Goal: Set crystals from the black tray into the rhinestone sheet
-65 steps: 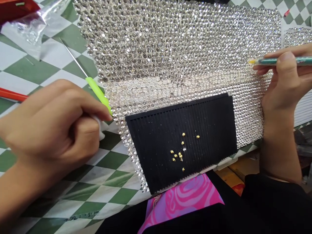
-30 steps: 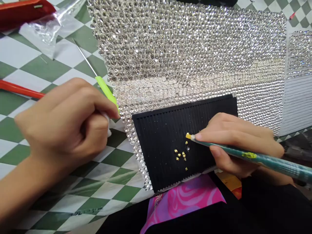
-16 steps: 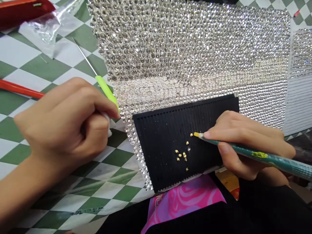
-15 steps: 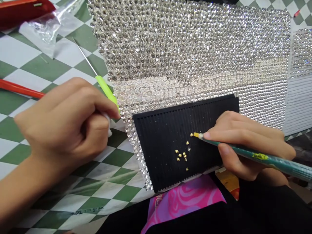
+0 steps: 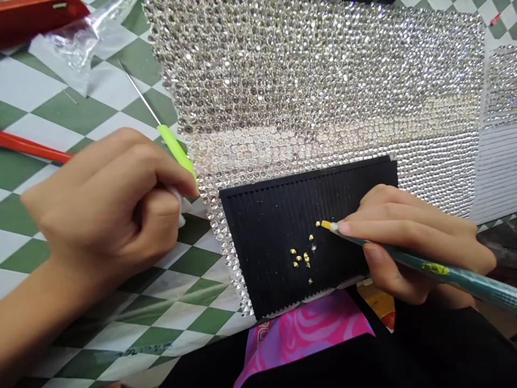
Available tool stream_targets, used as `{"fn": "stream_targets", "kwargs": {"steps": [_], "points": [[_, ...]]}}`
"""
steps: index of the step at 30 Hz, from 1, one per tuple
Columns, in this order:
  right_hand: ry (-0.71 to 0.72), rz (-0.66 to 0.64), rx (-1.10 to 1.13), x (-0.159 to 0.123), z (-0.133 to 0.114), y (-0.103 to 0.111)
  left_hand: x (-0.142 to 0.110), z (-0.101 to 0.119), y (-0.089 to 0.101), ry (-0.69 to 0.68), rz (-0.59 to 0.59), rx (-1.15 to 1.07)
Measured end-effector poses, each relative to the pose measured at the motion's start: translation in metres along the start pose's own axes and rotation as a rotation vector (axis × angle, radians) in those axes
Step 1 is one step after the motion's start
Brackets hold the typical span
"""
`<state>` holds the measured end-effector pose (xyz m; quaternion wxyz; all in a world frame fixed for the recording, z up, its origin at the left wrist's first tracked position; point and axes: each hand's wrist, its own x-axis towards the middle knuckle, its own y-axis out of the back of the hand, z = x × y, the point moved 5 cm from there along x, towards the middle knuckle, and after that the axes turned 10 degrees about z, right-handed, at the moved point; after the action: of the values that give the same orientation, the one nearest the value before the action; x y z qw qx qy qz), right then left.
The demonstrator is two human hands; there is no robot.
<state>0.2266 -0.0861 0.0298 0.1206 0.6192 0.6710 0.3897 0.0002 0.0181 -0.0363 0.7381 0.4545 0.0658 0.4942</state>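
My right hand [image 5: 420,242] grips a green pick-up pencil [image 5: 444,272], its yellow tip touching or just beside a small gold-backed rhinestone [image 5: 318,223]. That stone lies on a black ribbed tray [image 5: 266,226], along with several other loose stones scattered lower down. Under the tray spreads a large sheet of silvery rhinestones [image 5: 299,70] set in rows. On the left, my left hand [image 5: 109,199] is closed in a fist over a white wad [image 5: 180,215], mostly hidden by the fingers. It rests beside the sheet's left edge, by a lime-handled awl [image 5: 175,148].
A green-and-white checked cloth [image 5: 205,264] covers the table. At the far left are a red object [image 5: 40,19], a clear plastic bag [image 5: 76,54] and a red rod [image 5: 36,147]. Another rhinestone sheet [image 5: 503,86] lies right. Pink printed material [image 5: 311,334] shows below the tray.
Almost nothing differs. My right hand and the pencil have shifted very slightly to the right; the stones keep their places on the tray, and my left hand stays closed.
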Motion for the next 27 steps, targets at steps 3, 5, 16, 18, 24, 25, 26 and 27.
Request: {"fn": "stream_targets", "kwargs": {"steps": [3, 5, 16, 18, 24, 25, 26, 27], "points": [[0.019, -0.049, 0.057, 0.0012, 0.0, -0.0018, 0.0006, 0.0011, -0.002, 0.046, 0.002, 0.0], [0.02, -0.028, 0.051, 0.0014, 0.0001, -0.0014, -0.0001, 0.002, -0.002, 0.094, 0.056, 0.021], [0.015, -0.087, 0.052, -0.0005, -0.001, 0.0018, -0.0036, 0.0075, -0.0062, 0.09, 0.12, 0.018], [0.039, -0.092, 0.06, 0.0003, -0.0017, 0.0014, -0.0032, 0.0073, -0.006, 0.102, 0.117, 0.026], [-0.039, -0.087, 0.019, 0.0012, -0.0011, -0.0006, -0.0043, 0.0042, -0.004, 0.132, 0.12, 0.048], [-0.047, -0.061, 0.018, 0.0005, -0.0006, -0.0006, -0.0046, 0.0039, -0.0038, 0.131, 0.13, 0.051], [-0.041, -0.031, 0.009, -0.0004, -0.0003, -0.0005, -0.0048, 0.0039, -0.004, 0.128, 0.136, 0.05], [-0.027, 0.001, -0.009, -0.0014, -0.0003, -0.0003, -0.0051, 0.004, -0.0046, 0.122, 0.133, 0.049]]}}
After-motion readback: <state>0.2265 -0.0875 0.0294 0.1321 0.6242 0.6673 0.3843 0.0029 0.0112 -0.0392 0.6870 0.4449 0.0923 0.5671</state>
